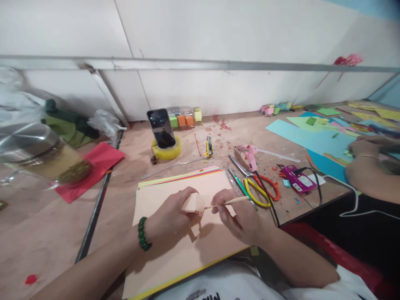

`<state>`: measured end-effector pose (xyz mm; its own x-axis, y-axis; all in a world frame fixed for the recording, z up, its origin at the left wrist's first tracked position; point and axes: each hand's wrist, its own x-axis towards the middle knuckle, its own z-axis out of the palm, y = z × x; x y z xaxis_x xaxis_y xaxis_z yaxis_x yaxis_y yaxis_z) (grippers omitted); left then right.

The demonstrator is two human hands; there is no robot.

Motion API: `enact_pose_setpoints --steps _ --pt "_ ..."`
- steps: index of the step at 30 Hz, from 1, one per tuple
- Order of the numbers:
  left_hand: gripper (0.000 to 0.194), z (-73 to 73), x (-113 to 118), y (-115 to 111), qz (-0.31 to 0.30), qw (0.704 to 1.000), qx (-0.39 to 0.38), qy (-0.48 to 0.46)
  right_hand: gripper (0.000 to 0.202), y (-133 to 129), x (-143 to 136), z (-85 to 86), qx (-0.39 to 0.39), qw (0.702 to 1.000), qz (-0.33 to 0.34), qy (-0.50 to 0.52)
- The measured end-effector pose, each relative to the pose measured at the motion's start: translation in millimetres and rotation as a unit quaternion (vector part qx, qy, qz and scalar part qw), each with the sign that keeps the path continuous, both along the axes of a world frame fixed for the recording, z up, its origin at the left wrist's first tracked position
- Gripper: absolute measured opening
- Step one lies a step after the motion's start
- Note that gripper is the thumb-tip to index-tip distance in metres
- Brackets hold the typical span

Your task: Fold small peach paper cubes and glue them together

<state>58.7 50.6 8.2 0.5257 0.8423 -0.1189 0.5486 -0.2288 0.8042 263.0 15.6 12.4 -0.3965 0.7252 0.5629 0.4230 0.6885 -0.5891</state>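
Over a stack of peach paper sheets [162,266], my left hand [170,212] is closed on a small peach paper piece [193,203], folded into a box-like shape. A thin wooden stick [236,200] is pinched in my right hand [239,218], and its left tip meets the right side of the folded piece. A cut paper strip [194,233] shows just below the piece; whether it is joined to it I cannot tell. Right of the stack lie scissors [258,187] with red and yellow handles and a green pen-like tool [239,181].
A phone [161,129] leans on a yellow tape roll [168,152]. Behind the scissors lies a pink glue gun [250,157], near a purple power adapter [298,179]. A glass jar [43,160] is at left. Another person's hand [368,158] is over coloured paper at right.
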Motion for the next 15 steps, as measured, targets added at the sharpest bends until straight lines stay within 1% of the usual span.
enact_pose_setpoints --steps 3,7,15 --pt "0.022 -1.0 0.0 -0.1 -0.001 1.0 0.003 -0.005 0.01 -0.3 -0.4 -0.1 -0.017 1.0 -0.006 0.002" --pt "0.023 -2.2 0.4 -0.2 0.002 1.0 0.009 -0.009 0.011 0.2 -2.0 1.5 0.004 1.0 -0.005 -0.01" --pt "0.02 -2.6 -0.1 -1.8 0.003 1.0 0.005 -0.02 0.012 5.4 -6.9 4.1 0.015 1.0 -0.005 -0.017"
